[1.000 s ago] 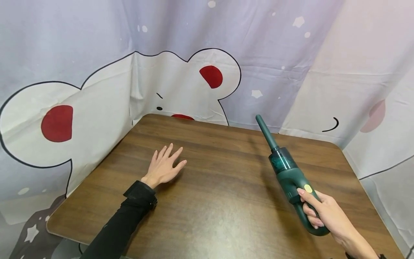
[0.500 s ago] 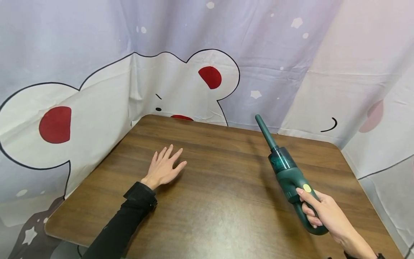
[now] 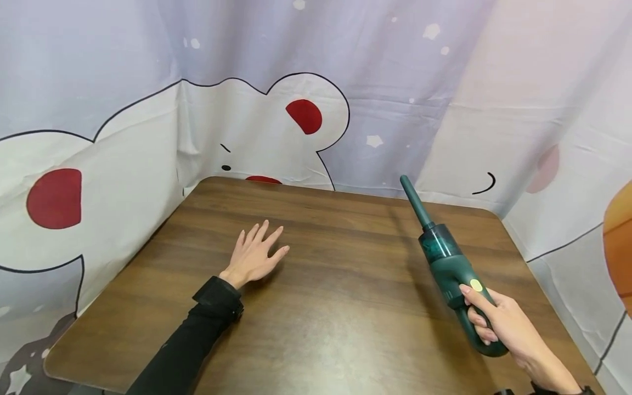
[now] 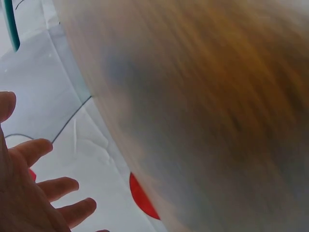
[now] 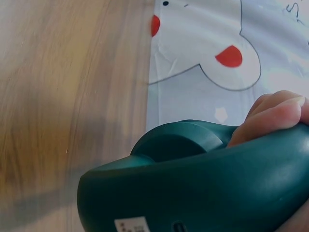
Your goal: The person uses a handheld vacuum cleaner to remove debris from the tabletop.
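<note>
My right hand (image 3: 498, 323) grips the handle of a green handheld vacuum cleaner (image 3: 451, 274), its thumb beside the yellow button. The long narrow nozzle points away and up to the left, and the vacuum casts a shadow on the wooden table (image 3: 321, 307). In the right wrist view the vacuum's green body (image 5: 193, 188) fills the lower part, with curled fingers (image 5: 273, 118) around it. Palm down over the table's left half, my left hand (image 3: 254, 258) has its fingers spread and holds nothing. In the left wrist view those fingers (image 4: 58, 188) are spread apart.
A printed curtain (image 3: 385, 82) with bear figures and stars hangs behind the table and along both sides. The table's far edge meets the curtain. An orange shape (image 3: 619, 247) shows at the right border of the head view.
The head view has turned slightly to the right, so the curtain and table have shifted left in it. Both hands keep their poses, and the vacuum stays in the right hand.
</note>
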Demonstrator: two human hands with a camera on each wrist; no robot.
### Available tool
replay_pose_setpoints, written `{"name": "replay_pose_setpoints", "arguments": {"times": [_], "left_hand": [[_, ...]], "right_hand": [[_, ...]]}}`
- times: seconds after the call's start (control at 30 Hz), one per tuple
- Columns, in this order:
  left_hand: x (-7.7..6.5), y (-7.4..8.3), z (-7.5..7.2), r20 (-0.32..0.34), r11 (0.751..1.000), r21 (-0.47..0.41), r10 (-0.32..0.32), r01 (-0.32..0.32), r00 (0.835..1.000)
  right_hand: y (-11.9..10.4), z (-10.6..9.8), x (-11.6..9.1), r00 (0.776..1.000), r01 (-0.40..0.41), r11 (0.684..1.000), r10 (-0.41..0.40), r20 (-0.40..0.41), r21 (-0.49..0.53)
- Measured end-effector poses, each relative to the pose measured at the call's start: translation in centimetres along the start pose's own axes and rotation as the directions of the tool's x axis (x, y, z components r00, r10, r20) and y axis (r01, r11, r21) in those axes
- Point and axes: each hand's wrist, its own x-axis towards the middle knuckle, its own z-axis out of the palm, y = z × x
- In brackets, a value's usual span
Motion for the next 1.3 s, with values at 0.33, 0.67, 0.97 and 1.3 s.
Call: {"name": "replay_pose_setpoints", "arguments": {"times": [0.33,0.67,0.97,1.3], "left_hand": [[0.5,1.1,0.6,0.033,0.999,-0.012,0.038,-0.038,0.999],[0.8,1.7,0.6,0.032,0.998,-0.007,0.069,-0.069,0.997],[1.2,3.3,1.3,0.078,0.997,-0.006,0.083,-0.083,0.993],[2.3,6.2,2.7,0.111,0.992,0.016,0.123,-0.125,0.986]], "right_hand": [[0.6,-1.1,-0.6,0.996,-0.062,0.998,0.059,-0.073,-0.031],[1.6,-2.2,-1.0,0.987,-0.098,0.995,0.094,-0.128,-0.030],[2.4,-3.9,-1.1,0.983,-0.126,0.987,0.110,-0.145,-0.104],[3.2,-6.2,-1.3,0.973,-0.193,0.973,0.174,-0.153,-0.127]]}}
